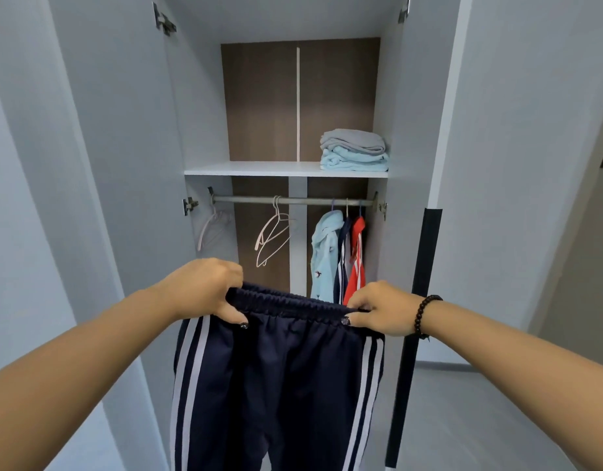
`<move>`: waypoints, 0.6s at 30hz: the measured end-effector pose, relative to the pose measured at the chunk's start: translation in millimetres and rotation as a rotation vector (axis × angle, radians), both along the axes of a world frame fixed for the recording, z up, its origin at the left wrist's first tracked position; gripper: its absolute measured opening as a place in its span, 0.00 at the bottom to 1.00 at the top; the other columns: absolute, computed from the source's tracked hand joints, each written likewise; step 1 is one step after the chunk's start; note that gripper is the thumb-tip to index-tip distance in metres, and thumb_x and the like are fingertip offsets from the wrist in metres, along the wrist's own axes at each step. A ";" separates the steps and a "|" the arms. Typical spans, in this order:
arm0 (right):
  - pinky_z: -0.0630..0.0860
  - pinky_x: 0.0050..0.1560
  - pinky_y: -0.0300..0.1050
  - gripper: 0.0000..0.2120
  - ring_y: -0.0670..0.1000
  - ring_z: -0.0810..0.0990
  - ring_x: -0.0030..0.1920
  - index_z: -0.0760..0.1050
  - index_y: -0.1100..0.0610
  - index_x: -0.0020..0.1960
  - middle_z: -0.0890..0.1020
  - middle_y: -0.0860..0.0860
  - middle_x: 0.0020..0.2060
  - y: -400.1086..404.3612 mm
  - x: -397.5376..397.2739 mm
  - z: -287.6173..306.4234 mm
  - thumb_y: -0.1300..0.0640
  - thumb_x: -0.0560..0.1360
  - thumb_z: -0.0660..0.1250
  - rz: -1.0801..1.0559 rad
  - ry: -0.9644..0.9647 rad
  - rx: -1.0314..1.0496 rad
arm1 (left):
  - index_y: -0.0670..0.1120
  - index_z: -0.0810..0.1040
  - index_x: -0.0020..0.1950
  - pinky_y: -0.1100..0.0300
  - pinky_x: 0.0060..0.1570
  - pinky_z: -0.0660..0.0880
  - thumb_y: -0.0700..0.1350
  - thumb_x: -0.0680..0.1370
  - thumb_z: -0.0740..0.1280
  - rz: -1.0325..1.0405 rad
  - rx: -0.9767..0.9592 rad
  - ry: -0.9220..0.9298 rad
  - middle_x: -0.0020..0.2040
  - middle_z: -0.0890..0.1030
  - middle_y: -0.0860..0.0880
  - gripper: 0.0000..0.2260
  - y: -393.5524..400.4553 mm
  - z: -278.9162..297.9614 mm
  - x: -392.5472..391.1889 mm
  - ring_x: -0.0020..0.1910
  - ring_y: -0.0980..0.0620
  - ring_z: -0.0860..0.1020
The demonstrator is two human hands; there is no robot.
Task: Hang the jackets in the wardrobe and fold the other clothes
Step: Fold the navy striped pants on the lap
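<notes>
We see one pair of dark blue pants (276, 385) with white stripes. We count three jackets on the rail (293, 199): one light blue jacket (323, 260), one dark blue jacket (341, 266) and one red jacket (357, 266). Two white empty hangers (272, 239) hang there too. Two folded clothes sit on the shelf (252, 169): one grey (352, 141), one light blue (354, 161).

Single head-worn wide-angle view, facing forward and slightly down into the open wardrobe (286, 169) from close range. Both forearms extend from the lower corners toward frame centre. Straight edges bow near the margins.
</notes>
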State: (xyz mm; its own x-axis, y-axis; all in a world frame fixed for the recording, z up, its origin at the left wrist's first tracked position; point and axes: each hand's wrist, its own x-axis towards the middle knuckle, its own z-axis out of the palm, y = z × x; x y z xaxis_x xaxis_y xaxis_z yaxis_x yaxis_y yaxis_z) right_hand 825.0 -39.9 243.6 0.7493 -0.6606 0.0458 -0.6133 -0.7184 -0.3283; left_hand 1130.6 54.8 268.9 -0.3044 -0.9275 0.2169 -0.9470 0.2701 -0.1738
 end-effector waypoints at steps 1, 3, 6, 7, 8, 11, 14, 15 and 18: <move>0.78 0.44 0.46 0.15 0.57 0.78 0.40 0.80 0.62 0.43 0.81 0.59 0.39 -2.3 0.8 0.7 0.51 0.77 0.65 -0.009 -0.043 0.003 | 0.44 0.75 0.36 0.65 0.33 0.65 0.64 0.67 0.74 0.000 0.004 0.070 0.41 0.74 0.54 0.23 2.8 -1.3 4.7 0.33 0.58 0.69; 0.78 0.44 0.44 0.15 0.56 0.79 0.40 0.81 0.61 0.40 0.82 0.58 0.36 -5.8 5.2 0.2 0.50 0.76 0.67 -0.031 -0.122 0.004 | 0.43 0.76 0.34 0.61 0.34 0.69 0.61 0.65 0.76 0.001 0.012 0.217 0.39 0.75 0.52 0.22 5.1 -3.3 11.7 0.33 0.56 0.71; 0.70 0.38 0.33 0.20 0.57 0.76 0.35 0.77 0.64 0.34 0.78 0.61 0.31 -14.2 11.9 -2.3 0.48 0.74 0.69 -0.106 -0.189 -0.057 | 0.42 0.79 0.35 0.50 0.38 0.76 0.56 0.65 0.79 0.044 0.057 0.405 0.38 0.76 0.51 0.18 2.3 -13.4 12.8 0.35 0.50 0.76; 0.67 0.37 0.31 0.21 0.56 0.76 0.33 0.76 0.64 0.32 0.78 0.60 0.30 -16.5 13.1 -2.0 0.48 0.74 0.69 -0.139 -0.203 -0.084 | 0.43 0.79 0.35 0.52 0.36 0.76 0.56 0.65 0.78 0.062 0.075 0.437 0.37 0.76 0.51 0.17 -0.1 -19.7 11.6 0.34 0.50 0.75; 0.66 0.36 0.30 0.21 0.54 0.76 0.32 0.76 0.63 0.31 0.78 0.58 0.29 -19.8 13.7 -2.2 0.47 0.74 0.69 -0.171 -0.212 -0.114 | 0.44 0.78 0.34 0.55 0.34 0.74 0.56 0.66 0.78 0.081 0.086 0.459 0.35 0.75 0.51 0.17 -3.0 -27.6 10.1 0.32 0.52 0.74; 0.75 0.35 0.40 0.20 0.56 0.78 0.34 0.76 0.64 0.33 0.80 0.59 0.31 -29.7 17.1 -3.4 0.48 0.74 0.68 -0.260 -0.190 -0.181 | 0.44 0.76 0.32 0.63 0.26 0.65 0.57 0.64 0.78 0.135 0.116 0.570 0.29 0.74 0.53 0.19 -11.0 -51.7 7.2 0.27 0.56 0.69; 0.76 0.34 0.48 0.16 0.56 0.71 0.30 0.68 0.61 0.30 0.71 0.57 0.27 -35.2 27.5 -5.6 0.54 0.72 0.66 -0.331 -0.138 -0.173 | 0.48 0.74 0.32 0.67 0.25 0.65 0.56 0.61 0.78 0.191 0.160 0.730 0.26 0.75 0.57 0.17 -16.0 -68.2 5.4 0.26 0.58 0.71; 0.72 0.30 0.47 0.16 0.53 0.68 0.29 0.65 0.59 0.29 0.69 0.55 0.26 -36.4 32.6 -6.1 0.56 0.71 0.66 -0.366 -0.124 -0.162 | 0.49 0.74 0.34 0.67 0.25 0.66 0.57 0.60 0.78 0.208 0.163 0.797 0.27 0.75 0.57 0.18 -17.9 -73.2 3.6 0.27 0.58 0.73; 0.63 0.26 0.40 0.17 0.50 0.64 0.26 0.60 0.57 0.27 0.64 0.51 0.24 -40.8 48.5 -14.1 0.58 0.68 0.65 -0.495 -0.168 -0.085 | 0.49 0.74 0.43 0.62 0.33 0.74 0.57 0.59 0.82 0.325 0.198 1.104 0.37 0.80 0.54 0.23 -23.0 -89.7 -6.1 0.37 0.53 0.79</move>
